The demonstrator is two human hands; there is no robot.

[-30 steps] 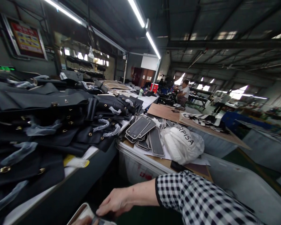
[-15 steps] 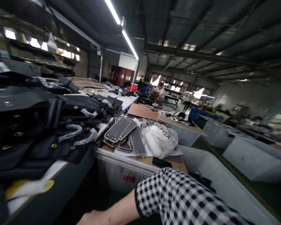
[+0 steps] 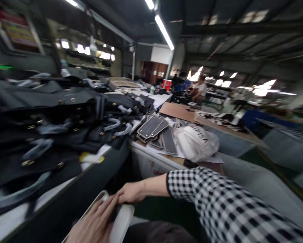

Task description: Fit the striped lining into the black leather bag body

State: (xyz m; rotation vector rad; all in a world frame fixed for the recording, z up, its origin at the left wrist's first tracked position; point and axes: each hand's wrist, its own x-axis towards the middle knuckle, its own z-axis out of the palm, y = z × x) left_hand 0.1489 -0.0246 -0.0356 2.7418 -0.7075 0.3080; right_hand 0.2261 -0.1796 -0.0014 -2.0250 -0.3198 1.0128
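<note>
My left hand [image 3: 94, 223] lies at the bottom edge with its fingers stretched flat on a flat panel [image 3: 122, 219], which has a pale rim and a dark middle. My right hand [image 3: 130, 193], coming out of a black-and-white checked sleeve [image 3: 217, 206], curls over the panel's far edge and grips it. The panel sits low in front of me, beside the dark table front. The picture is smeared by motion.
A heap of black bag parts with gold studs [image 3: 65, 118] covers the table on the left. Grey flat panels [image 3: 154, 130] and a white plastic bag [image 3: 197, 141] lie on cardboard over a white bin [image 3: 255, 182]. A person [image 3: 199, 90] works far back.
The view dropped and swung back left. Both hands, nearly out of frame half a second ago, are in view again, the left one now flat on the panel.
</note>
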